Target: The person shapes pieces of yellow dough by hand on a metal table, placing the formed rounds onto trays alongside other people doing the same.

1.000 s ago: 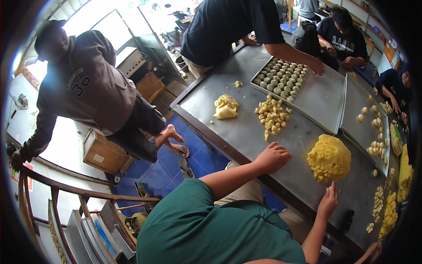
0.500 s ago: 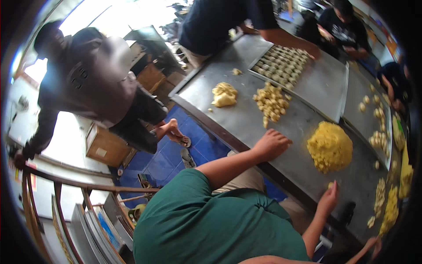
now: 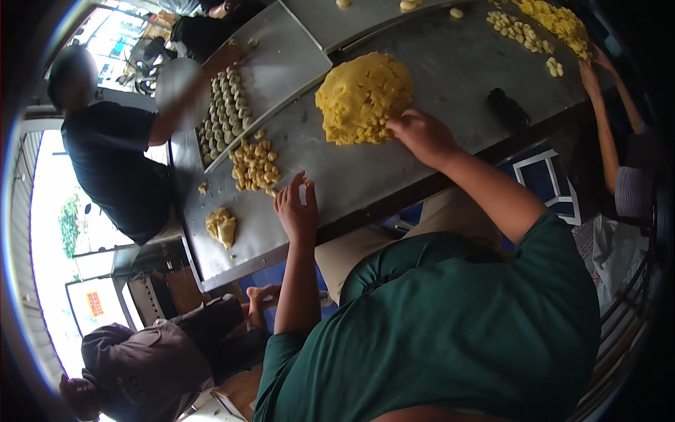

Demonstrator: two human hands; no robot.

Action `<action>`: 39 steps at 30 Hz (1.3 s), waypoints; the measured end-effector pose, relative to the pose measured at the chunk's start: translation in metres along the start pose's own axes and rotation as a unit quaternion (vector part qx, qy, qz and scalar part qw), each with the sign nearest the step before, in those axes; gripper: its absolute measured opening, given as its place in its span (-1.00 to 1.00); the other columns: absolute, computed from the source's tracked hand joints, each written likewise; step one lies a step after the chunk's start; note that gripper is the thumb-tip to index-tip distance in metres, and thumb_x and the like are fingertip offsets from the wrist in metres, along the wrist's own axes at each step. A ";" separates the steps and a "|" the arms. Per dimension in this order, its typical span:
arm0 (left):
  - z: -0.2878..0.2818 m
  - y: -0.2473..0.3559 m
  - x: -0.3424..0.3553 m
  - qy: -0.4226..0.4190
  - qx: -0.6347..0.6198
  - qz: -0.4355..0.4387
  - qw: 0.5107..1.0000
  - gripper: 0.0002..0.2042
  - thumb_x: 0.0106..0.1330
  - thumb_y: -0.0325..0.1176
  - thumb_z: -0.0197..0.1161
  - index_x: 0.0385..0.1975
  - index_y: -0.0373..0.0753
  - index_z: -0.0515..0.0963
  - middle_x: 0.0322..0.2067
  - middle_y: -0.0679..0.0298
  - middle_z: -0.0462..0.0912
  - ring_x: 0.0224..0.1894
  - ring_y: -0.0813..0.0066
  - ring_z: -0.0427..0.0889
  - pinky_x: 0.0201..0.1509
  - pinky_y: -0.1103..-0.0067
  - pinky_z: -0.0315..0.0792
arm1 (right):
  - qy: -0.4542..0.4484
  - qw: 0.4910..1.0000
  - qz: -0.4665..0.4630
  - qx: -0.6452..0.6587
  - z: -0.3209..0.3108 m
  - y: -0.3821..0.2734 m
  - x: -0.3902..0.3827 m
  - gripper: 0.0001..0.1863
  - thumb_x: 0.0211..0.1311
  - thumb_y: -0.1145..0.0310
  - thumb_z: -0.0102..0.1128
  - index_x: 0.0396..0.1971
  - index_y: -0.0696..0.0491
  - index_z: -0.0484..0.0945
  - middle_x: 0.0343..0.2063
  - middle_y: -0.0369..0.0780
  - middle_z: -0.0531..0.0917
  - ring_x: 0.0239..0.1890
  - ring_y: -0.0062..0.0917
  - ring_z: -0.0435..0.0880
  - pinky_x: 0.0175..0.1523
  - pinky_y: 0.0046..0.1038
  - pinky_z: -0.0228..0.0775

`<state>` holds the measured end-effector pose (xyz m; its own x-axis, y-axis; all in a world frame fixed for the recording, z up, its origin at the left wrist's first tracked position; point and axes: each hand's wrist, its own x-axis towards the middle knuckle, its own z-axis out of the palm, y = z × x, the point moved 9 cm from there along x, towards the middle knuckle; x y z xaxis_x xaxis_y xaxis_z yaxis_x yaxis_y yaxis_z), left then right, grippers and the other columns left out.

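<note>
My left hand [image 3: 298, 211] hovers at the near side of the table [image 3: 365, 176], fingers curled around what looks like a small pale dough piece [image 3: 307, 183]. Just beyond it lies a pile of small pale dough pieces [image 3: 254, 165]. My right hand [image 3: 422, 137] touches the near right edge of a large crumbly yellow dough mound [image 3: 358, 91], thumb and fingers closed on some of it. A smaller smooth dough lump [image 3: 220, 226] rests at the table's left end.
A tray [image 3: 288, 49] holds rows of greenish balls [image 3: 228, 105], with a co-worker's arm [image 3: 197, 88] over it. At right, another person's hands [image 3: 594, 74] reach to yellow dough [image 3: 555, 24]. A dark object [image 3: 508, 105] lies near the table edge. Someone sits at lower left [image 3: 155, 355].
The head view has turned sharply. My right hand has moved from just below the yellow mound onto its edge. My left hand's fingers now show a small piece between them.
</note>
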<state>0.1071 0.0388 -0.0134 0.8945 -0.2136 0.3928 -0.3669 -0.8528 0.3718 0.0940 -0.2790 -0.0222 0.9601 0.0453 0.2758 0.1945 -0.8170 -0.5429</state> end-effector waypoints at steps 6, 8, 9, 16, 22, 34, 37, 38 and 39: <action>-0.025 -0.024 -0.026 -0.041 0.091 0.030 0.995 -0.84 0.41 -0.18 0.31 -0.21 -0.05 0.76 0.03 0.42 0.77 0.23 0.34 0.64 0.46 0.26 0.22 | 0.118 0.993 -0.007 -0.032 -0.021 0.016 -0.040 -0.77 0.34 0.44 0.23 -0.04 0.08 0.68 -0.06 -0.12 0.70 -0.09 -0.22 0.73 0.04 -0.24 0.62; -0.030 -0.025 -0.027 -0.060 0.108 0.040 0.992 -0.83 0.42 -0.17 0.29 -0.19 -0.01 0.77 0.04 0.44 0.76 0.23 0.36 0.63 0.48 0.25 0.20 | 0.078 0.996 0.006 -0.047 -0.015 0.009 -0.051 -0.71 0.33 0.48 0.22 0.03 0.10 0.66 0.03 -0.13 0.69 0.03 -0.25 0.72 0.12 -0.26 0.62; -0.028 -0.026 -0.027 -0.080 0.124 0.058 0.987 -0.83 0.43 -0.16 0.27 -0.17 0.02 0.77 0.05 0.46 0.76 0.23 0.38 0.63 0.50 0.24 0.18 | 0.073 0.996 0.004 -0.047 -0.014 0.007 -0.047 -0.71 0.33 0.48 0.22 0.03 0.10 0.66 0.03 -0.13 0.69 0.03 -0.25 0.72 0.12 -0.26 0.62; -0.018 -0.009 0.066 0.098 0.021 0.067 0.993 -0.80 0.45 -0.19 0.22 -0.34 -0.16 0.61 -0.33 0.19 0.63 -0.15 0.10 0.58 0.06 0.21 0.34 | 0.106 0.983 -0.034 -0.145 -0.013 0.002 -0.003 -0.71 0.34 0.47 0.21 0.04 0.13 0.64 0.00 -0.11 0.70 0.05 -0.17 0.70 0.13 -0.26 0.61; 0.021 0.005 0.067 0.068 0.052 0.104 0.991 -0.78 0.43 -0.15 0.18 -0.39 -0.11 0.59 -0.35 0.22 0.66 -0.15 0.09 0.61 0.03 0.23 0.34 | 0.030 0.994 0.010 -0.105 -0.013 0.039 -0.030 -0.65 0.40 0.39 0.20 0.14 0.09 0.60 0.11 -0.08 0.66 0.13 -0.15 0.67 0.17 -0.26 0.58; -0.005 -0.050 0.039 0.100 0.009 -0.060 0.993 -0.68 0.47 -0.07 0.09 -0.45 -0.13 0.55 -0.40 0.23 0.61 -0.20 0.16 0.59 -0.02 0.25 0.30 | 0.079 0.968 0.117 -0.206 -0.011 0.068 -0.008 -0.57 0.42 0.40 0.02 0.22 0.22 0.48 0.23 0.10 0.53 0.25 -0.04 0.55 0.25 -0.18 0.51; -0.015 -0.085 0.013 0.012 -0.002 -0.202 0.979 -0.71 0.46 -0.01 0.17 -0.33 -0.08 0.63 -0.34 0.32 0.66 -0.13 0.23 0.61 0.01 0.28 0.32 | 0.008 0.993 0.039 -0.113 0.023 -0.003 -0.043 -0.59 0.33 0.50 0.12 0.18 0.04 0.60 0.24 -0.13 0.58 0.25 -0.18 0.58 0.29 -0.22 0.50; -0.025 -0.074 0.000 -0.005 0.060 -0.167 0.984 -0.73 0.45 -0.01 0.18 -0.26 -0.04 0.67 -0.30 0.32 0.67 -0.09 0.23 0.62 0.06 0.29 0.33 | 0.010 0.997 -0.050 -0.065 0.026 -0.034 -0.051 -0.56 0.31 0.59 0.09 0.17 0.02 0.61 0.23 -0.14 0.58 0.26 -0.20 0.57 0.30 -0.25 0.49; -0.030 -0.067 -0.008 -0.023 0.122 -0.129 0.984 -0.74 0.44 -0.01 0.20 -0.18 -0.01 0.70 -0.26 0.32 0.68 -0.05 0.24 0.62 0.12 0.29 0.33 | 0.008 0.997 -0.049 -0.066 0.024 -0.033 -0.048 -0.56 0.31 0.59 0.09 0.17 0.02 0.61 0.23 -0.14 0.58 0.26 -0.20 0.57 0.30 -0.25 0.49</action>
<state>0.1170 0.1120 -0.0163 0.9625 0.0084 0.2710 -0.0587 -0.9693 0.2386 0.0459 -0.2401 -0.0365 0.9342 0.1205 0.3357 0.2585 -0.8772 -0.4046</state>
